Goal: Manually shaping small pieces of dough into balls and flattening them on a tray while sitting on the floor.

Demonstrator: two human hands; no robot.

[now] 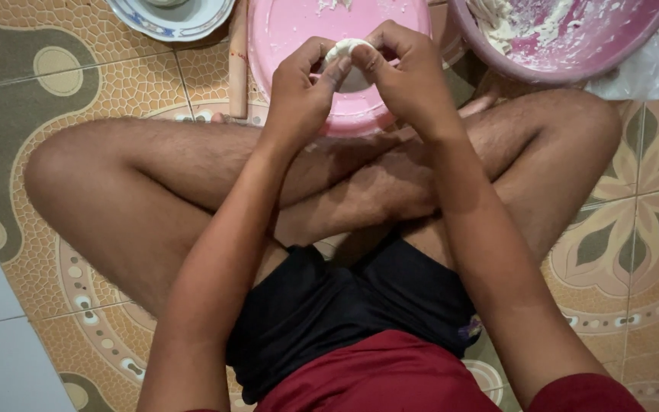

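Both hands are up front and busy. The left hand [303,84] has its fingers curled in, thumb and fingertips pinched onto a small white piece of dough [347,50]. The right hand [402,69] meets it from the other side, fingers bent and gripping the same piece, so the dough sits squeezed between the two sets of fingertips. It is held in the air, just above the near edge of a pink tray [299,30], and only its top shows between the fingers.

The tray lies flat on the floor, dusted with white smears and crumbs. Just left of it, a wooden rolling pin [238,53] lies lengthwise, touching or nearly touching the tray's side. Further left, at the top edge, there's a white plate with a blue rim [192,23], partly cut off by the frame. To the right of the tray stands a pink basin [573,53], its inside coated with sticky white dough, and a bit of clear plastic [642,76] pokes out beside it.

The person sits cross-legged on a patterned tile floor [55,69], bare knees spread wide, forearms reaching out over the crossed shins.
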